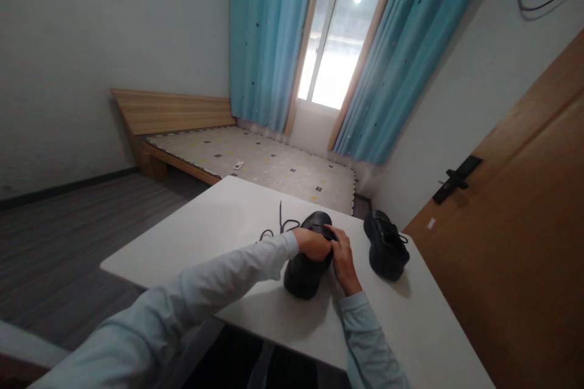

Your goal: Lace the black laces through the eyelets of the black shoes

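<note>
While both my hands meet over the nearer black shoe (305, 270) on the white table (191, 237), my left hand (314, 244) lies curled over its top with the fingers closed on the upper — whether anything is pinched inside that grip I cannot tell. My right hand (343, 262) rests against the shoe's right side, its fingers bent in at the lace area and touching the left hand. This shoe stands near the middle of the table, toe pointing away from me. A loose black lace (279, 226) trails on the table just to its far left. The second black shoe (385, 244) sits apart to the right, near the table's edge. Beyond the table — a bed (255, 161) under blue curtains (269, 36).
</note>
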A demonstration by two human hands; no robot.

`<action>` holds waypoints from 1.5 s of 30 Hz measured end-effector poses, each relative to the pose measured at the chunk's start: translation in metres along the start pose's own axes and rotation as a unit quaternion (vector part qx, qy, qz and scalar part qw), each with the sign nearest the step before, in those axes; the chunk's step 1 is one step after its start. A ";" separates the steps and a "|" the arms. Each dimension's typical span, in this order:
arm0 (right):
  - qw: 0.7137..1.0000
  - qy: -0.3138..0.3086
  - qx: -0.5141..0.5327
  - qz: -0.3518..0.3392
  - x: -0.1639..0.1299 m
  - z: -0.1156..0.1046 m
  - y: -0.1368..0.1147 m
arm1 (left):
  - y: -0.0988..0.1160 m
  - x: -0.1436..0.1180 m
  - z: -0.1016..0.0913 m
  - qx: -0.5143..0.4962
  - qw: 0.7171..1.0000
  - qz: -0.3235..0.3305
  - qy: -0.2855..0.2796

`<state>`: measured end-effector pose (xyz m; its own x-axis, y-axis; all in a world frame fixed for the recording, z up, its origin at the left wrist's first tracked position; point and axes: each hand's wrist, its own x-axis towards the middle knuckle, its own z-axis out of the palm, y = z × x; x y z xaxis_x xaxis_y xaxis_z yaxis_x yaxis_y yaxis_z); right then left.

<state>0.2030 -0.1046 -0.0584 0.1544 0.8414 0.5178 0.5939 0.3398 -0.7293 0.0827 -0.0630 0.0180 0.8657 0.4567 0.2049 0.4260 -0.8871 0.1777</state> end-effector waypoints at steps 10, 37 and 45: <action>1.000 -0.002 -0.014 0.005 0.001 0.000 -0.004 | 0.027 -0.070 -0.025 0.068 0.996 0.020 -0.052; 0.999 -0.013 -0.031 0.014 0.002 -0.003 -0.006 | 0.011 -0.053 -0.009 0.088 0.988 0.048 -0.117; 0.999 -0.022 -0.033 0.009 0.002 -0.003 -0.007 | 0.010 -0.055 -0.010 0.078 0.989 0.064 -0.110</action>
<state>0.2018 -0.1064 -0.0509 0.1316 0.8656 0.4831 0.6422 0.2968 -0.7067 0.0372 -0.0964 0.0183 0.9442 0.3292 -0.0007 0.3292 -0.9442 0.0100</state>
